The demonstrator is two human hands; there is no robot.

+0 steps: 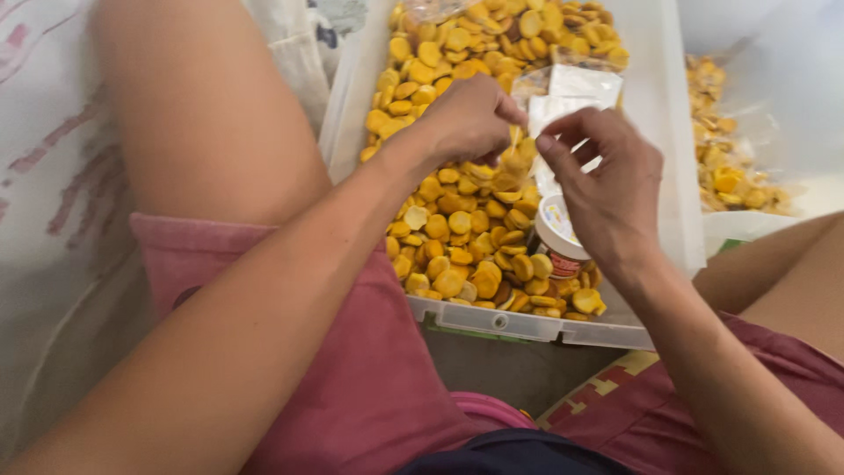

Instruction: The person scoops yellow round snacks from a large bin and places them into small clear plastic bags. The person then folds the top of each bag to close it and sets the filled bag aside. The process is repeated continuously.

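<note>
Both hands meet over a clear plastic bin heaped with round yellow-orange pieces. The left hand is curled closed, fingertips pinching the edge of a small clear plastic bag; the right hand grips the same bag from the other side, thumb and forefinger pressed together. Just beneath the right hand, a small white-lidded container lies half sunk among the pieces. Pink shorts cover the person's thighs nearer the camera, and a second bin of similar pieces sits to the right.
</note>
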